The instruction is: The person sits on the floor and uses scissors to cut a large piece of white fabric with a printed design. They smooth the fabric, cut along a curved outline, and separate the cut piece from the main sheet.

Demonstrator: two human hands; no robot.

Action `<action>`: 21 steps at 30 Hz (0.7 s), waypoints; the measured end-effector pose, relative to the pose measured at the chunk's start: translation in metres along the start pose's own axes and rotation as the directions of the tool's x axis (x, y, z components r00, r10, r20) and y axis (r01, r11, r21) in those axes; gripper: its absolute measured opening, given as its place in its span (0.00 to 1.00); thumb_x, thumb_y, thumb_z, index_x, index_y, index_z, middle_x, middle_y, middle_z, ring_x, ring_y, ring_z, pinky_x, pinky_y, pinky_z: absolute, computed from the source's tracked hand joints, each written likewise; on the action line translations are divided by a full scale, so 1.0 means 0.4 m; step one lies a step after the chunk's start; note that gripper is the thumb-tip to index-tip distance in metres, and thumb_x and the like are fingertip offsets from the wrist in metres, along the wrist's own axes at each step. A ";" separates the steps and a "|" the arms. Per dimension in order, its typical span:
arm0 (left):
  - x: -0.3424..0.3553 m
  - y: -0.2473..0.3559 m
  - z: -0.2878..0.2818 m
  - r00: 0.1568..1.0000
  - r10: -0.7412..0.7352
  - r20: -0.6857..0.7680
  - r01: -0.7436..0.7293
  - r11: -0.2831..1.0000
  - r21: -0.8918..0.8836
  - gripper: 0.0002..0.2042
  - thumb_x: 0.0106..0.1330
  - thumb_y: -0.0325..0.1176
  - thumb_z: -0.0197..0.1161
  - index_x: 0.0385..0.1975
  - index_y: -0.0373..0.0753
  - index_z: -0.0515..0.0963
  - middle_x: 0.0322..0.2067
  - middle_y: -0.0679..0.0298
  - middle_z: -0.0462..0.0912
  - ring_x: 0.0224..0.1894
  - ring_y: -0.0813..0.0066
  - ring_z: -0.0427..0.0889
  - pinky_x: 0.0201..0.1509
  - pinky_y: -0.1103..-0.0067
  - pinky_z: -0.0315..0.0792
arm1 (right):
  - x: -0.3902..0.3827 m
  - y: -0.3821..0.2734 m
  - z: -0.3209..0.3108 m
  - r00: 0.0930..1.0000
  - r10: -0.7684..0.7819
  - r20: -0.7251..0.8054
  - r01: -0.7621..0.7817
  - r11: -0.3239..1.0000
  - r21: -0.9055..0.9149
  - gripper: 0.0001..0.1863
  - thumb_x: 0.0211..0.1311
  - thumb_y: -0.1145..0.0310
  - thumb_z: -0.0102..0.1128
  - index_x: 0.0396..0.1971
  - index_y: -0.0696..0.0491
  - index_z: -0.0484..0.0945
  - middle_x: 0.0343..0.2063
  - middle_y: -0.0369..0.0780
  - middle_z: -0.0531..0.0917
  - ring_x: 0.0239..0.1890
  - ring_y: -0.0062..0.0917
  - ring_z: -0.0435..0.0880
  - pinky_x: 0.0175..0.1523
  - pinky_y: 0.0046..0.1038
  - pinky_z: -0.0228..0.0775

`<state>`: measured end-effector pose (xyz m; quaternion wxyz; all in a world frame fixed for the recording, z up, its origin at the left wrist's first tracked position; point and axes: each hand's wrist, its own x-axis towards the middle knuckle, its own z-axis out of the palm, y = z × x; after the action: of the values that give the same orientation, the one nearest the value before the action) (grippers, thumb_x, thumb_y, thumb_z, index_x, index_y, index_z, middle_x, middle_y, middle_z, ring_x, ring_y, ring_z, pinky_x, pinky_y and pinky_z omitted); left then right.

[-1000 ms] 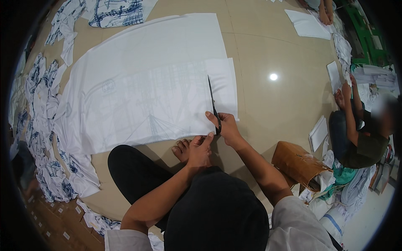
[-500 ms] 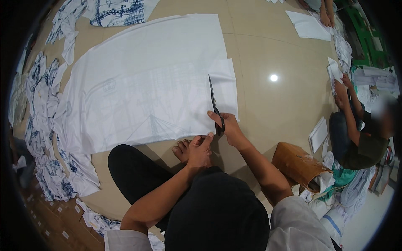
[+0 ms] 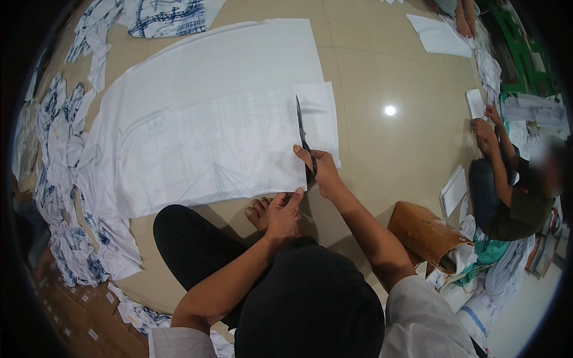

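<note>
A large white cloth (image 3: 197, 119) with a faint pale line print lies spread on the floor in front of me. My right hand (image 3: 319, 170) is closed on the handles of long black scissors (image 3: 301, 122), whose blades point away from me along a cut near the cloth's right side. Just left of it and lower, my left hand (image 3: 285, 209) pinches the near edge of the cloth by the cut. My bare foot (image 3: 256, 216) is partly under that hand, beside my bent, dark-clad leg (image 3: 188, 232).
Printed cloth pieces (image 3: 62, 155) pile along the left. At right, a seated person (image 3: 507, 215) handles white material (image 3: 476, 101), beside a brown box (image 3: 424, 232) and bundles. Other bare feet (image 3: 465, 21) show at top right; another person is partly visible at far left.
My right hand and the scissors have moved a little forward along the cloth. My left hand stays at the edge. The person at right has shifted their hands on the white material.
</note>
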<state>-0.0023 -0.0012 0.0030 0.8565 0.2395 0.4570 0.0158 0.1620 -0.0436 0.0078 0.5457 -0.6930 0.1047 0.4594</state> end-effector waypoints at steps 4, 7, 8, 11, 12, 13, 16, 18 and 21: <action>-0.009 0.011 0.015 1.000 0.009 -0.015 -0.009 1.000 0.010 0.09 0.72 0.39 0.72 0.37 0.43 0.81 0.21 0.78 0.69 0.19 0.90 0.62 0.23 0.85 0.57 | 0.038 0.014 -0.006 1.000 0.005 -0.014 -0.004 1.000 0.026 0.26 0.60 0.47 0.77 0.27 0.57 0.83 0.22 0.33 0.81 0.20 0.14 0.73 0.25 0.21 0.60; -0.009 0.012 0.009 1.000 0.013 -0.006 -0.013 1.000 0.012 0.09 0.72 0.39 0.72 0.37 0.43 0.81 0.22 0.78 0.69 0.20 0.90 0.62 0.23 0.85 0.57 | 0.034 0.010 0.005 1.000 0.001 -0.015 -0.001 0.999 0.051 0.26 0.59 0.47 0.77 0.28 0.58 0.83 0.22 0.35 0.82 0.20 0.15 0.74 0.24 0.21 0.61; -0.009 0.012 0.004 1.000 0.017 -0.002 -0.017 1.000 0.011 0.09 0.72 0.39 0.72 0.37 0.43 0.81 0.22 0.78 0.69 0.20 0.90 0.62 0.23 0.85 0.57 | 0.029 0.005 0.014 1.000 -0.002 -0.015 0.003 0.998 0.066 0.26 0.59 0.47 0.78 0.28 0.58 0.83 0.23 0.35 0.83 0.20 0.15 0.75 0.24 0.21 0.62; -0.009 0.014 0.011 1.000 0.006 -0.027 -0.006 1.000 0.021 0.09 0.72 0.39 0.72 0.37 0.43 0.80 0.23 0.78 0.70 0.20 0.90 0.63 0.23 0.85 0.58 | 0.031 0.005 0.010 1.000 -0.008 -0.009 0.008 0.999 0.046 0.26 0.59 0.47 0.78 0.28 0.58 0.83 0.22 0.35 0.83 0.19 0.15 0.75 0.24 0.20 0.62; -0.008 0.012 0.011 1.000 0.006 -0.020 -0.006 1.000 0.020 0.09 0.72 0.39 0.72 0.37 0.43 0.80 0.23 0.78 0.70 0.20 0.90 0.63 0.23 0.85 0.58 | 0.035 0.006 0.007 1.000 -0.006 -0.012 0.006 0.999 0.037 0.26 0.59 0.47 0.78 0.28 0.58 0.83 0.22 0.35 0.83 0.19 0.15 0.75 0.24 0.21 0.62; -0.007 0.011 0.010 1.000 0.006 -0.014 -0.005 1.000 0.019 0.09 0.72 0.40 0.72 0.37 0.43 0.81 0.24 0.78 0.71 0.20 0.90 0.63 0.23 0.85 0.58 | 0.039 0.006 0.003 1.000 -0.004 -0.015 0.005 1.000 0.027 0.26 0.59 0.47 0.78 0.28 0.58 0.83 0.22 0.35 0.83 0.19 0.15 0.75 0.24 0.21 0.62; -0.002 0.005 0.000 1.000 0.004 -0.002 -0.004 1.000 0.026 0.08 0.73 0.39 0.71 0.39 0.43 0.81 0.25 0.78 0.72 0.21 0.92 0.64 0.23 0.87 0.58 | 0.041 0.001 0.005 1.000 0.005 -0.013 -0.005 1.000 0.019 0.26 0.59 0.47 0.78 0.29 0.59 0.83 0.23 0.36 0.83 0.20 0.16 0.76 0.25 0.21 0.64; -0.001 0.003 -0.006 1.000 0.000 0.003 0.000 0.999 0.032 0.08 0.74 0.39 0.70 0.40 0.43 0.82 0.26 0.79 0.73 0.21 0.93 0.65 0.24 0.88 0.59 | 0.037 -0.004 0.008 1.000 0.001 -0.015 -0.001 1.000 0.018 0.26 0.59 0.47 0.78 0.29 0.59 0.84 0.23 0.36 0.83 0.21 0.16 0.77 0.25 0.22 0.65; -0.001 0.004 -0.007 1.000 -0.003 0.009 0.003 0.999 0.037 0.08 0.74 0.39 0.70 0.41 0.43 0.82 0.27 0.79 0.73 0.22 0.93 0.65 0.24 0.87 0.59 | 0.033 -0.005 0.012 1.000 -0.019 -0.023 0.019 1.000 0.004 0.26 0.60 0.47 0.77 0.30 0.59 0.84 0.24 0.36 0.84 0.21 0.17 0.77 0.26 0.22 0.66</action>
<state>-0.0044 0.0013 0.0027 0.8538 0.2547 0.4539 0.0049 0.1685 -0.0341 -0.0007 0.5501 -0.6981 0.1054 0.4460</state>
